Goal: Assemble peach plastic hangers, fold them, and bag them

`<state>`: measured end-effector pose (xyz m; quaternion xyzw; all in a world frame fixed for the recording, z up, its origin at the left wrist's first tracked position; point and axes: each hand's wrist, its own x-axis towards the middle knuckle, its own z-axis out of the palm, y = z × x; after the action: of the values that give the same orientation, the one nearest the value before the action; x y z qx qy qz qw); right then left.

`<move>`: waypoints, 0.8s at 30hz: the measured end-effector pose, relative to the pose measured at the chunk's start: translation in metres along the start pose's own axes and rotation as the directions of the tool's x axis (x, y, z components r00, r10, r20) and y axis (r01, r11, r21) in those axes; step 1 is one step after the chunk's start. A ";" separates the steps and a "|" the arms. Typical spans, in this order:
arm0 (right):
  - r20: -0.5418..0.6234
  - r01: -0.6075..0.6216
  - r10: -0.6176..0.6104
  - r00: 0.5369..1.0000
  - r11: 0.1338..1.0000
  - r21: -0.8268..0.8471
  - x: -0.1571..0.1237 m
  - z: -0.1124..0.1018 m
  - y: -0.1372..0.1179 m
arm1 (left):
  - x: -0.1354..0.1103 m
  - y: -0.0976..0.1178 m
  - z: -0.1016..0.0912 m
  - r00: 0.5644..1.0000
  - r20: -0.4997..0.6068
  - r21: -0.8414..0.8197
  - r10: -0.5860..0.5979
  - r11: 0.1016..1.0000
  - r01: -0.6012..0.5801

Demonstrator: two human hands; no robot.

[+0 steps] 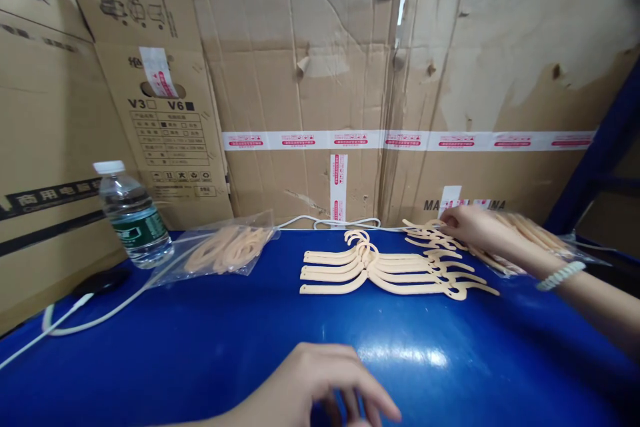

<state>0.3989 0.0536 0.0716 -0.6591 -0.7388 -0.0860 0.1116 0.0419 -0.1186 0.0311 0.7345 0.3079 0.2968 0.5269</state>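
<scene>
Beige curved pieces (pixel 434 238) lay in a loose, overlapping pile at the fingertips of the right hand (pixel 465 223), far right on the blue table (pixel 200 347), though whether those fingers had closed on one could not be told; the left hand (pixel 327 377), at near centre, was half-curled and loose, with nothing visible in it. Sound handling, in this judgement, called for freeing one piece at a time without disturbing the lined-up rows (pixel 413 289) to the left. Those appeared slim and smooth, with small holes at the left-hand tips.
</scene>
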 end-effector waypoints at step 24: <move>-0.071 0.569 -0.575 0.815 0.770 0.288 -0.108 0.014 -0.129 | 0.026 -0.036 -0.017 0.908 -0.331 -0.534 -0.256 0.844 0.043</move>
<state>0.2813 -0.0607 0.0304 -0.3797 -0.9094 0.0030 0.1697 0.0408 -0.0792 0.0044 0.4654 0.3730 0.4656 0.6538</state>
